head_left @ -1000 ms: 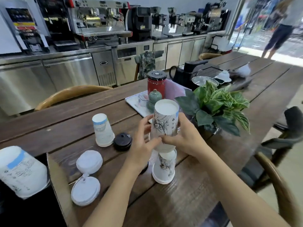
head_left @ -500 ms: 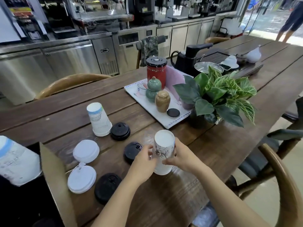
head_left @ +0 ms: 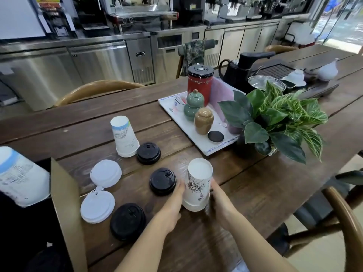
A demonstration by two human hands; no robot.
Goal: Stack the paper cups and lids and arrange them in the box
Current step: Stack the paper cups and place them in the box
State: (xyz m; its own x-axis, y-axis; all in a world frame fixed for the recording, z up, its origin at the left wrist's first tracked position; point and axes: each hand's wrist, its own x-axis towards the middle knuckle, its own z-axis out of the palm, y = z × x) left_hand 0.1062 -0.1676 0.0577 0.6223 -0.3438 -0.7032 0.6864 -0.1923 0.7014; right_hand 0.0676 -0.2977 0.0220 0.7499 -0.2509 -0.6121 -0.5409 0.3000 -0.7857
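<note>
Cup stack (head_left: 198,185), inverted and printed with a dark ink figure, stands on the wooden counter (head_left: 255,185) between both hands. Left hand (head_left: 172,205) presses its fingers against the stack's left side; right hand (head_left: 220,203) cups the right side near the rim, so the stack is grasped from both flanks. Just left of the left hand lies a black lid (head_left: 162,181), with a second black lid (head_left: 127,221) nearer the person and a third black lid (head_left: 148,153) farther away. Beyond that third lid stands a second inverted cup (head_left: 124,136). Two white lids (head_left: 102,191), apparently joined, lie farther left, beside the cardboard box flap (head_left: 67,209); another cup stack (head_left: 18,175) lies in the box.

Probable risk: the tall, light stack could tip or separate if squeezed unevenly or lifted by its upper cup only. On the way left to the box, the black lids and the upright flap stand in the path. A white tray (head_left: 196,142) of jars and a potted plant (head_left: 275,118) stand beyond the right hand, well clear.
</note>
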